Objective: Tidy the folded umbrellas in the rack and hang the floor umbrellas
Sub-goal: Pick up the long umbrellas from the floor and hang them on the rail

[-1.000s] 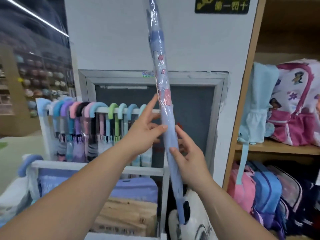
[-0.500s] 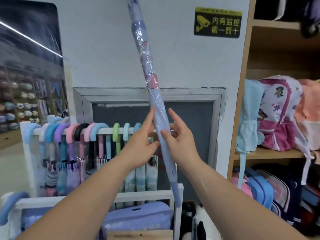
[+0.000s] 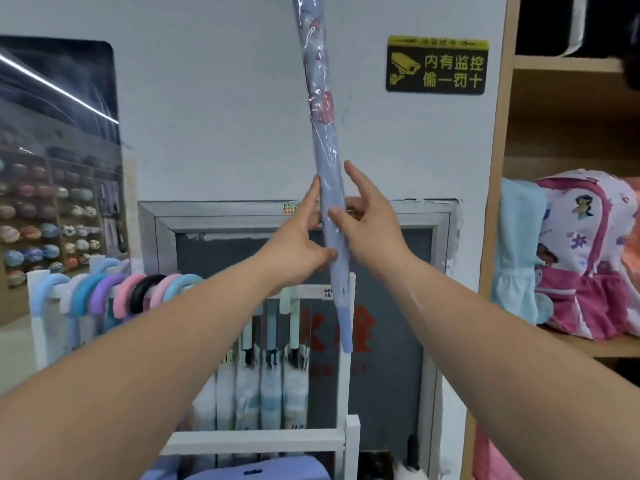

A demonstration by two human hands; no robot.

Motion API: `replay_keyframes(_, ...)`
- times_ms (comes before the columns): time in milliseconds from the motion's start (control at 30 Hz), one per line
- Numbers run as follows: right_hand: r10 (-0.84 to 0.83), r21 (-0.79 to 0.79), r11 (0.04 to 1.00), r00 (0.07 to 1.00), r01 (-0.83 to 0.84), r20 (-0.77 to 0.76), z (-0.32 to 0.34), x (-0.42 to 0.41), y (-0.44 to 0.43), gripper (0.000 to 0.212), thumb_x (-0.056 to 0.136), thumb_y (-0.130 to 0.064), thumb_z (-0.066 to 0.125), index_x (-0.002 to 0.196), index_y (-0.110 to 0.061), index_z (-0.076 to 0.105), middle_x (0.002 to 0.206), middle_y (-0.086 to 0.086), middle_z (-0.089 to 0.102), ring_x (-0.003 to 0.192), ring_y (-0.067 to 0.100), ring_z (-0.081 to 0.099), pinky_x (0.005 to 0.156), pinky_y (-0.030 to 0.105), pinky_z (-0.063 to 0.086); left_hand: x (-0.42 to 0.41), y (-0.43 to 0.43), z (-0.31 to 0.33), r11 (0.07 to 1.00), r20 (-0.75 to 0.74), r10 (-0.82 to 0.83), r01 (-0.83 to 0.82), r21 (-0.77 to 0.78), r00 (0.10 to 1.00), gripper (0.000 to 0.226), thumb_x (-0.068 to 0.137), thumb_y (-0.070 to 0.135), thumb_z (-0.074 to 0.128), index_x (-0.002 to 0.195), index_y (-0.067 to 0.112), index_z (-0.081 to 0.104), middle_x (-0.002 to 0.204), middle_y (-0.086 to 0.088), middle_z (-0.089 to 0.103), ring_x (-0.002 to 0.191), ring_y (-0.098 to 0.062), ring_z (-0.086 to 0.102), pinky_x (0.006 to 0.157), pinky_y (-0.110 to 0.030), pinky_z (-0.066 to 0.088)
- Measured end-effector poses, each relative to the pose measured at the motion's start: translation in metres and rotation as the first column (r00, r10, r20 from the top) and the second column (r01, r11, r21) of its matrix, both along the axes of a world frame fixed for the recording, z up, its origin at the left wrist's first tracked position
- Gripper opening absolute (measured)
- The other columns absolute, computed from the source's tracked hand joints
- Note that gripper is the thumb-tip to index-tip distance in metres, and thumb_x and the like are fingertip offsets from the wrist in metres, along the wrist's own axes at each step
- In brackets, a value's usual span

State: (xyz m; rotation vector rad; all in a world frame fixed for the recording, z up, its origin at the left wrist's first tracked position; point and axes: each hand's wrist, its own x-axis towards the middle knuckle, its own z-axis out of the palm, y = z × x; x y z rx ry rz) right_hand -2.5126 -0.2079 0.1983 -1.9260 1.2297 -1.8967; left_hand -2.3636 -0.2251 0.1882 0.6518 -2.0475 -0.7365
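A long lilac umbrella [image 3: 323, 133] in a clear plastic sleeve stands nearly upright in front of the white wall, its top beyond the frame and its plain lower end [image 3: 345, 327] hanging just over the rack's right corner. My left hand [image 3: 299, 242] pinches it from the left and my right hand [image 3: 367, 220] from the right, at mid-length. Below stands the white rack [image 3: 311, 441], where several umbrellas hang by pastel curved handles [image 3: 138, 292] on the top rail. Several pale folded umbrellas [image 3: 270, 386] hang under my left forearm.
A wooden shelf unit [image 3: 498, 168] with pink and blue backpacks [image 3: 585, 258] stands close on the right. A grey framed panel [image 3: 440, 216] is set in the wall behind the rack, with a yellow-and-black sign [image 3: 437, 64] above. Purple bags [image 3: 249, 471] lie under the rack.
Both hands have lifted the umbrella higher and brought it closer to upright. Its lower end has risen from near the rack's lower rail to the top rail. The view has tilted upward.
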Motion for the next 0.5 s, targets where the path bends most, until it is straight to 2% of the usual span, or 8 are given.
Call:
replay_keyframes(133, -0.003, -0.079, 0.997, 1.000, 0.002, -0.013, 0.036, -0.005, -0.017, 0.067, 0.096, -0.012, 0.064, 0.150, -0.043, 0.037, 0.099, 0.001, 0.075, 0.089, 0.012, 0.073, 0.086, 0.037, 0.061, -0.013, -0.009, 0.030, 0.995, -0.090, 0.074, -0.080, -0.067, 0.993, 0.117, 0.085, -0.008, 0.066, 0.150, 0.063, 0.000, 0.139, 0.015, 0.059, 0.097, -0.022, 0.074, 0.082, -0.045, 0.062)
replay_keyframes(300, 0.020, -0.121, 0.992, 0.999, -0.024, -0.034, 0.060, -0.007, -0.029, 0.063, 0.097, -0.012, 0.063, 0.148, -0.040, 0.042, 0.101, 0.003, 0.074, 0.091, 0.013, 0.074, 0.086, 0.038, 0.062, -0.015, -0.016, 0.051, 0.982, -0.109, 0.123, -0.137, -0.129, 0.986, 0.114, 0.088, -0.008, 0.064, 0.152, 0.060, -0.003, 0.136, 0.007, 0.057, 0.084, -0.022, 0.072, 0.072, -0.035, 0.063)
replay_keyframes(500, 0.002, -0.183, 0.983, 1.000, -0.005, -0.016, 0.058, 0.000, -0.036, 0.060, 0.097, -0.013, 0.063, 0.145, -0.043, 0.043, 0.097, 0.001, 0.073, 0.091, 0.010, 0.072, 0.086, 0.038, 0.061, -0.014, -0.024, 0.052, 0.972, -0.100, 0.157, -0.172, -0.162, 0.983, 0.112, 0.092, -0.002, 0.065, 0.151, 0.060, -0.007, 0.121, 0.000, 0.062, 0.082, -0.015, 0.075, 0.079, -0.036, 0.063)
